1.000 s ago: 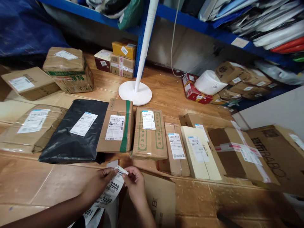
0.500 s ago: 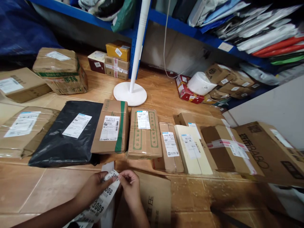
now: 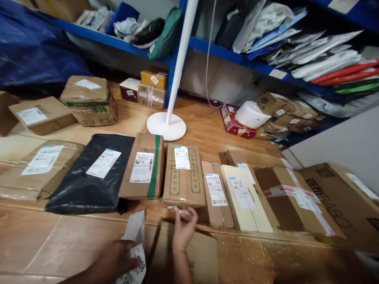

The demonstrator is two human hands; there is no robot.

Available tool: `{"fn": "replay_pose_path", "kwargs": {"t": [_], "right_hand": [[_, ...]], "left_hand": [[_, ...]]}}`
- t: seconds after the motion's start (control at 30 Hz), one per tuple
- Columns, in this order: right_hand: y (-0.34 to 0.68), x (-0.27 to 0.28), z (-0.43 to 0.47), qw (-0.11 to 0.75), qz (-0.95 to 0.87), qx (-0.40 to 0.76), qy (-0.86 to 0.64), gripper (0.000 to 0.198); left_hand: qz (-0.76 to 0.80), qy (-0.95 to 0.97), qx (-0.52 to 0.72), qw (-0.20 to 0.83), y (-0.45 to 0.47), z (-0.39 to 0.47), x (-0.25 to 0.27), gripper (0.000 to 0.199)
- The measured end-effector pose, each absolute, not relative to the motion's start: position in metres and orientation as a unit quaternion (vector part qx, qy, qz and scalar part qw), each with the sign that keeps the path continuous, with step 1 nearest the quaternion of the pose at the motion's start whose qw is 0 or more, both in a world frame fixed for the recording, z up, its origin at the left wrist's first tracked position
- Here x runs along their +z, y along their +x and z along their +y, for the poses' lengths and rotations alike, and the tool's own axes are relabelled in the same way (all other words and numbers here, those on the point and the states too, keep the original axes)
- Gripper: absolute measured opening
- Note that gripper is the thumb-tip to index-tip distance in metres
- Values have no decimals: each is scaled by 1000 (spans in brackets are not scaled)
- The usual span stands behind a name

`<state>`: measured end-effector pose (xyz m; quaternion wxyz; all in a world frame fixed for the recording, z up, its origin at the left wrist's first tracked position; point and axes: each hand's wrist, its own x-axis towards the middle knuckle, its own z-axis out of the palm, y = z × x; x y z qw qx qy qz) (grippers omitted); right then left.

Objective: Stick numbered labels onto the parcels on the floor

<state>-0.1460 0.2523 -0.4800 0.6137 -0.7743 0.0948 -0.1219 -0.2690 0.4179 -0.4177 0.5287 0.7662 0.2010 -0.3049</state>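
Here, the green-lettered carton's (image 3: 184, 179) edge is just beyond curled right fingers (image 3: 177, 220) pinching a white scrap (image 3: 171, 207). Floor (image 3: 41, 240) spreads beside left fingers (image 3: 134, 261) pinching labels (image 3: 141, 269).

Left hand (image 3: 117, 258) low (right hand (image 3: 184, 228) forward)

This looks like a parcel depot or pick-up point: cartons (image 3: 184, 183) with printed shipping labels (image 3: 142, 167) line the wood-look floor (image 3: 41, 244), blue shelves (image 3: 97, 37) behind them carry stacked bags (image 3: 328, 59), more boxes (image 3: 152, 94) sit underneath, and a strip (image 3: 138, 262) of numbered stickers shows in front.
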Motion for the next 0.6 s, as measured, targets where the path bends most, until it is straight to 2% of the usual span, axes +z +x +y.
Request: {"fn": "replay_pose_path", "kwargs": {"t": [0.03, 0.1, 0.2, 0.33, 0.4, 0.47, 0.53, 0.6], "right_hand": [[-148, -482, 254, 597, 113, -160, -778, 39], [-150, -483, 253, 546, 96, -205, -807, 34], [-149, -482, 249, 479, -40, -152, -864, 31], [-160, -467, 257, 493, -11, -172, -853, 24], [-173, -455, 269, 567, -14, -72, -820, 27], [-186, -444, 283, 631, -56, 100, -768, 31], [-193, -435, 294, 648, -85, 226, -722, 31], [-194, -431, 301, 650, -88, 281, -701, 24]], "left_hand": [[201, 763, -300, 536, -269, 418, -420, 28], [210, 750, -284, 559, -269, 418, -423, 31], [233, 715, -242, 613, -265, 421, -423, 41], [262, 695, -173, 647, -257, 426, -412, 51], [262, 671, -159, 675, -254, 428, -408, 54], [250, 643, -153, 707, -253, 430, -406, 55], [233, 640, -145, 717, -254, 431, -407, 54], [228, 653, -124, 712, -255, 433, -409, 49]]}}
